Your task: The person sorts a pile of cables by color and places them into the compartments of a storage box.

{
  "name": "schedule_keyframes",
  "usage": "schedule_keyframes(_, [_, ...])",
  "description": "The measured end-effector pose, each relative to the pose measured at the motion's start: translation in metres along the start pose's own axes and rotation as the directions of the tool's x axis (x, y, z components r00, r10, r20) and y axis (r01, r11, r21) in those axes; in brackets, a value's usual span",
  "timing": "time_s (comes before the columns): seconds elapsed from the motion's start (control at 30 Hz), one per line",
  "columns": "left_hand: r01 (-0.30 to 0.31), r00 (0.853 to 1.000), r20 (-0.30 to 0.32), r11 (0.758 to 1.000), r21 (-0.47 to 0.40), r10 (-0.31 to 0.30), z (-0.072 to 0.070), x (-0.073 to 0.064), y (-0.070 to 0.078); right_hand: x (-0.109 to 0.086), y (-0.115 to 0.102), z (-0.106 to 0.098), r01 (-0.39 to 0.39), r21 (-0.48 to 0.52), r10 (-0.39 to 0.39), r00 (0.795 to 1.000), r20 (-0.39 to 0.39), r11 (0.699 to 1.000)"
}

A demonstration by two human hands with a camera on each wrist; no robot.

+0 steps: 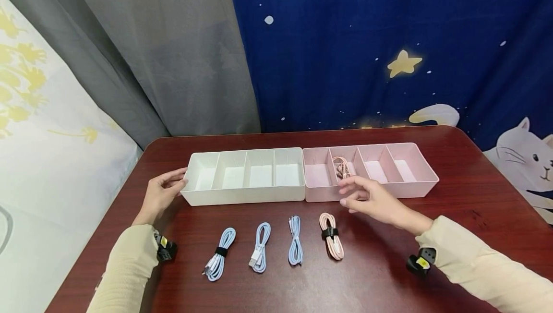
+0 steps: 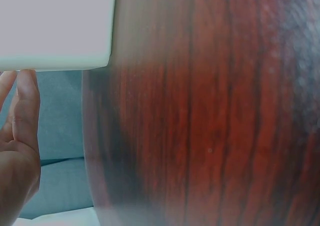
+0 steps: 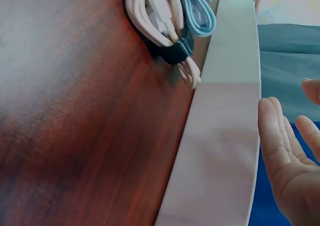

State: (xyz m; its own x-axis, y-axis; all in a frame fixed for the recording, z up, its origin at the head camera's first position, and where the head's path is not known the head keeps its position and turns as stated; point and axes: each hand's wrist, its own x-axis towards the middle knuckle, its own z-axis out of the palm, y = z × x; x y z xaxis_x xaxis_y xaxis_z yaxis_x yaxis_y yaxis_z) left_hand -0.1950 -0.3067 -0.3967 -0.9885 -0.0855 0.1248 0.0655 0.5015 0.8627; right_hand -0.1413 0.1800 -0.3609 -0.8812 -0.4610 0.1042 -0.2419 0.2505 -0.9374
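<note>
A white divided box (image 1: 246, 196) stands end to end with a pink divided box (image 1: 408, 191). The fingers of my left hand (image 1: 161, 194) rest against the left end of the white box; the left wrist view shows the fingertips at its wall (image 2: 55, 30). In front of the pink box, my right hand (image 1: 373, 201) hovers with fingers apart and holds nothing. Behind its fingertips, a bundled pink cable (image 1: 341, 166) lies in the second pink compartment from the left, partly hidden. Another pink cable (image 1: 335, 246), with a black strap, lies on the table nearby.
Three coiled blue cables lie in a row before the boxes: a black-strapped one (image 1: 216, 266), a middle one (image 1: 256, 258) and a slim one (image 1: 295, 251). The dark red wooden table (image 1: 367, 284) ends behind the boxes, near a blue curtain (image 1: 328, 54).
</note>
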Motion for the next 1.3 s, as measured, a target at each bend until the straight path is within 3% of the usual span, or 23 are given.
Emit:
schedule_keyframes(0.37, [-0.002,1.000,0.005,1.000,0.010,0.002,0.000,0.000,0.000,-0.006,0.012,0.010,0.025,0.030,-0.027,0.999,0.042,0.999])
schedule_keyframes(0.83, [0.003,1.000,-0.001,1.000,0.007,-0.003,0.000,0.000,0.001,-0.020,0.027,0.018,-0.058,0.088,0.053,0.997,0.053,0.994])
schedule_keyframes(1.1, [0.006,1.000,-0.002,1.000,-0.003,-0.007,0.000,0.001,0.000,-0.024,0.034,0.023,-0.061,0.151,0.047,0.995,0.093,0.987])
schedule_keyframes(1.3, [0.002,1.000,0.001,1.000,0.008,-0.002,0.000,0.001,-0.001,-0.025,0.037,0.028,-0.067,0.137,0.052,0.993,0.108,0.988])
